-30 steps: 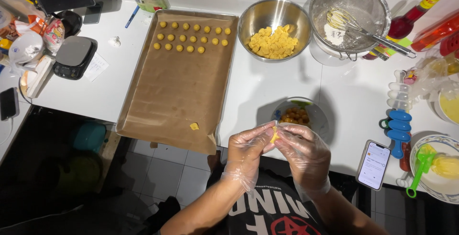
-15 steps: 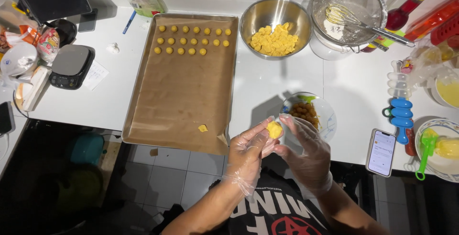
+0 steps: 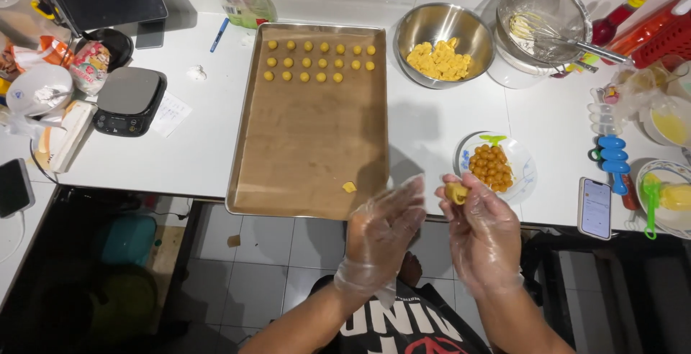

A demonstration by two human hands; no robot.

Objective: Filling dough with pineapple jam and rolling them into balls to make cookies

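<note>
Right hand: the right hand [image 3: 484,226], in a thin clear plastic glove, sits at lower centre-right of the frame and pinches a small yellow dough ball [image 3: 456,193] at its fingertips, just off the table edge.
Left hand: the left hand [image 3: 386,228], gloved the same way, is spread wide with nothing in it, palm turned towards the right hand, a clear gap between the two.
Dough ball: held above the front edge of the white table [image 3: 453,138], just left of the small patterned plate of brown filling balls [image 3: 492,166].
Tray: a long rectangular metal baking tray lined with brown paper [image 3: 311,131] fills the centre of the frame; three rows of small yellow dough balls [image 3: 317,60] lie at its top end, and a single yellow scrap [image 3: 349,187] lies near its bottom right corner.
Bowls: a round steel bowl of yellow dough pieces [image 3: 443,53] stands at upper centre-right, beside a larger steel bowl with a wire whisk [image 3: 541,21].
Left side: a black kitchen scale [image 3: 128,99] rests at the left of the tray.
Right edge: a phone with a lit screen [image 3: 595,207] lies near the table's front edge.
</note>
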